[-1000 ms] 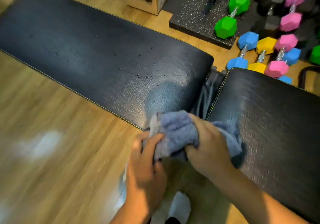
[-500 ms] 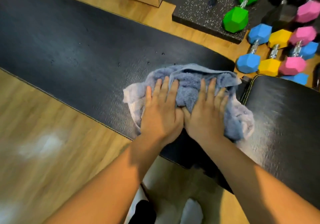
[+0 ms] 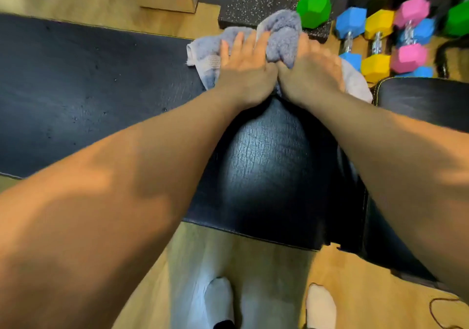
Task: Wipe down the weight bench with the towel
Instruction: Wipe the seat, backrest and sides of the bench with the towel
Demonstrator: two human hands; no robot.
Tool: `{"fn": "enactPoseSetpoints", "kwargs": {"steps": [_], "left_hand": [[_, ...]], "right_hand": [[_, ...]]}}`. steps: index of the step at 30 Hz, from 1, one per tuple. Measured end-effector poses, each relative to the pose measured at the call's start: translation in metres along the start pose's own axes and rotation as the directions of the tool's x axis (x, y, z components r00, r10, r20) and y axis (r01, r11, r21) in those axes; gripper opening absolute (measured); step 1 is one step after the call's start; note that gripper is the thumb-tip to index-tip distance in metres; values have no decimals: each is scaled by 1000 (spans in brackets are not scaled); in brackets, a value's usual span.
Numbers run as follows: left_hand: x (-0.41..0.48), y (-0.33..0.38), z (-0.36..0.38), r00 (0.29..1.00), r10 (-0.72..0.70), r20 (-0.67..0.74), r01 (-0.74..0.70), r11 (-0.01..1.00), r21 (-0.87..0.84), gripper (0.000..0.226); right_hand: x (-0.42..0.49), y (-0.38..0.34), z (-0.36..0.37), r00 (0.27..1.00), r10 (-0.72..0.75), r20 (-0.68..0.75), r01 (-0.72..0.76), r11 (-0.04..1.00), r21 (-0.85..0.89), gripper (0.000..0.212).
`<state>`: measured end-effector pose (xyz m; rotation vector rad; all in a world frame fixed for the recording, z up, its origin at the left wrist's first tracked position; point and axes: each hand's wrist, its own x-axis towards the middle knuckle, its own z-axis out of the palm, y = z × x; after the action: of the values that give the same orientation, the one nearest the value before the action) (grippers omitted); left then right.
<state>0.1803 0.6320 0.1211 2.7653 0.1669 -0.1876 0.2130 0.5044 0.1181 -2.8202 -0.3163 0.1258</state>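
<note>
The worktop [image 3: 88, 95], a long black pad, runs left to right before us. The towel [image 3: 284, 34] sits bunched at its far edge near the right end, so most of the pad lies to its left. Our left hand [image 3: 246, 67] presses it with straight fingers and is nearer that stretch. Our right hand [image 3: 314, 74] rests on it, its fingers too blurred to read.

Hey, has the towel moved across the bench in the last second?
Yes. The towel has slid from the near edge of the long bench pad to its far edge, by the green dumbbell.
</note>
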Motion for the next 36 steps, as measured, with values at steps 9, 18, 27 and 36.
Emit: {"fn": "enactPoseSetpoints", "kwargs": {"steps": [9, 18, 27, 36], "left_hand": [[-102, -10, -1, 997, 57, 49, -52, 993, -110, 67], [-248, -19, 21, 995, 84, 59, -76, 990, -116, 76], [-315, -45, 22, 966, -258, 31, 251, 957, 146, 72], [-157, -64, 4, 974, -227, -20, 227, 962, 153, 64]], "right_hand": [[-101, -22, 6, 997, 62, 50, -63, 998, 23, 83], [-244, -35, 18, 999, -28, 25, 27, 999, 34, 84], [-262, -61, 32, 980, -163, 118, 178, 974, -138, 80], [-111, -85, 31, 994, -74, 81, 87, 982, -169, 77]]}}
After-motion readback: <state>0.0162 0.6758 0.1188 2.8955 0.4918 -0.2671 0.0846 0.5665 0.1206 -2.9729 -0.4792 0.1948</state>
